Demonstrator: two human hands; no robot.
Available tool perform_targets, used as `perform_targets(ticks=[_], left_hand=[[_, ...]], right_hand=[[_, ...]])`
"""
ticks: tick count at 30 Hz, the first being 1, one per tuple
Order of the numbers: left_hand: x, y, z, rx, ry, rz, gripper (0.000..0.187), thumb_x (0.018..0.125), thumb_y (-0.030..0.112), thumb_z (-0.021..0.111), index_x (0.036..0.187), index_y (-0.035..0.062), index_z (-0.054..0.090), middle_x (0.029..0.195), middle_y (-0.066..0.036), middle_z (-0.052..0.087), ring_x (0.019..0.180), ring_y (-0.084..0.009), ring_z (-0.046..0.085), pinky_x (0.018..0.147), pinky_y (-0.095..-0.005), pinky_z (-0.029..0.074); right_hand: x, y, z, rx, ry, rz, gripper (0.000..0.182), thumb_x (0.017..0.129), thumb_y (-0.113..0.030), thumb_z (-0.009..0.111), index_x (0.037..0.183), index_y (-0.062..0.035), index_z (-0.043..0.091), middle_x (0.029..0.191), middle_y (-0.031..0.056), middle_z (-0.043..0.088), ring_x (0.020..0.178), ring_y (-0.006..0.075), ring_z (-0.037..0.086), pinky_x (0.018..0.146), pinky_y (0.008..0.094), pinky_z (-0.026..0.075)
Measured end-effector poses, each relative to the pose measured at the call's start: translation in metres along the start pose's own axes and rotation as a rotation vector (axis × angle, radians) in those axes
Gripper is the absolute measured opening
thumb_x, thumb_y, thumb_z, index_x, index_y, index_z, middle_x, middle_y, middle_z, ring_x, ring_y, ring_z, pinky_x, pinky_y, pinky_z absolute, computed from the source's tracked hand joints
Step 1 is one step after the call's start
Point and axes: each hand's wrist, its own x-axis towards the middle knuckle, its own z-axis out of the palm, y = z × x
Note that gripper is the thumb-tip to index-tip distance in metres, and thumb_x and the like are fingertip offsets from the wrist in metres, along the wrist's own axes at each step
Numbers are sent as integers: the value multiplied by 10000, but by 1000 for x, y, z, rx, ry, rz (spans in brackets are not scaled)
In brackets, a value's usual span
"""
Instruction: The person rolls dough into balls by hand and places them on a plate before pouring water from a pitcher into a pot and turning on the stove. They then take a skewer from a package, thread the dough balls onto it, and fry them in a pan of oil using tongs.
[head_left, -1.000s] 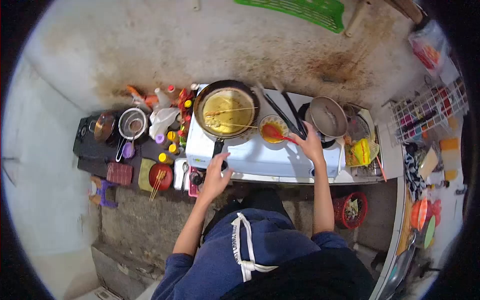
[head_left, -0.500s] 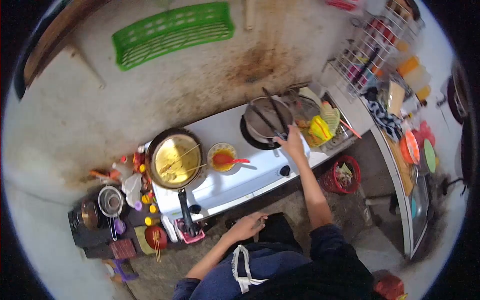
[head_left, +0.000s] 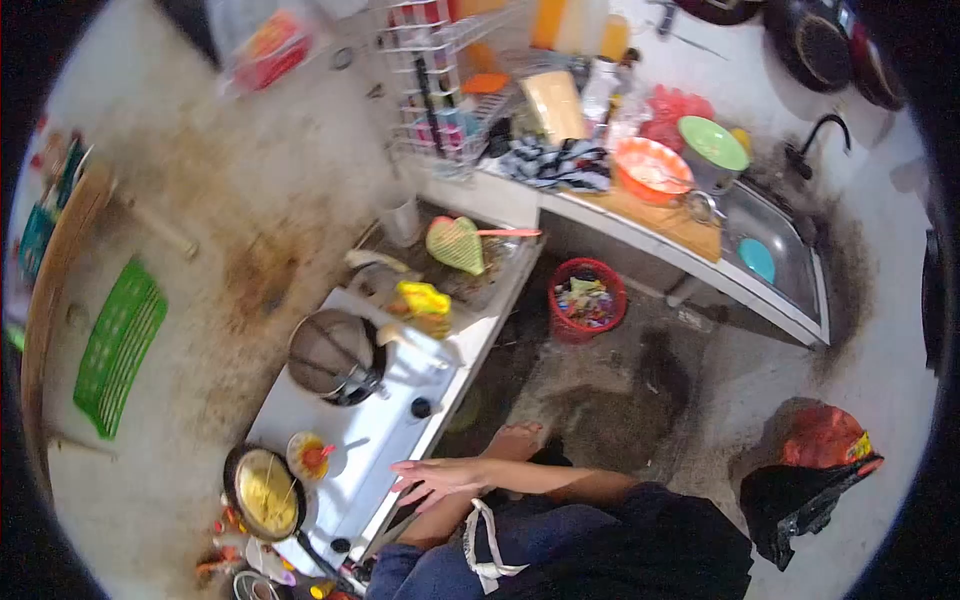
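My right hand [head_left: 435, 480] is open, with spread fingers and nothing held, over the stove's front edge. My left forearm passes beneath my right wrist. Part of my left hand [head_left: 515, 442] shows beyond it, too dim to read its fingers. On the white stove [head_left: 375, 445] stands a pot [head_left: 328, 355] with dark long-handled utensils resting across it. A patterned bowl [head_left: 308, 456] with orange-red contents and a red spoon sits beside a frying pan [head_left: 267, 492] of yellowish food.
A red basket [head_left: 587, 300] of scraps stands on the floor. Beyond the stove are a yellow packet [head_left: 423, 297] and a green strainer [head_left: 457, 246]. An orange bowl [head_left: 652, 170] and green bowl [head_left: 714, 142] sit near the sink [head_left: 775, 240]. A black bag [head_left: 800, 510] lies right.
The view has swung to the right. My right hand has let go of the utensils at the pot and come back towards my body, its fingers now spread, with the right forearm crossing over my left.
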Motion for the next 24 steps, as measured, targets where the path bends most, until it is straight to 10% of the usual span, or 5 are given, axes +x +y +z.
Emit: perform_targets(ticks=[3,5,13,19,24], left_hand=[[80,-13,39,78,20,215,315,765,232,502,1021,50,524,1045,-159,510,934,-294,524,735,-401,452],[122,-9,48,102,45,392,331,764,254,501,1023,49,523,1032,-160,515,929,-285,528,731,-392,454],[280,40,-74,-67,-84,678,375,780,252,514,1097,53,491,1065,-135,526,933,-298,539,783,-389,441],[358,56,-171,-911,-269,789,427,800,293,534,1165,82,469,1044,-112,552,913,-287,553,789,-361,441],[360,152,-332,-39,236,725,259,773,178,497,997,55,542,887,-133,579,829,-297,562,708,-376,442]], right_hand=[[-52,4,-73,-1302,948,-207,661,863,-361,446,1317,7,136,1300,250,275,1196,376,317,970,419,307],[-117,-21,-102,-1242,1168,-435,599,851,-308,472,1288,10,213,1260,272,315,1172,385,343,963,409,310],[-233,-109,-85,-551,651,-747,394,892,-202,445,1246,-65,342,1070,103,492,995,161,494,839,299,405],[-337,-189,-92,-695,1215,-993,219,871,-139,469,1058,-34,510,947,40,538,894,136,511,815,269,403],[-408,-235,-113,-693,1528,-1061,193,862,-100,471,1036,-38,528,909,24,538,886,124,508,803,271,405]])
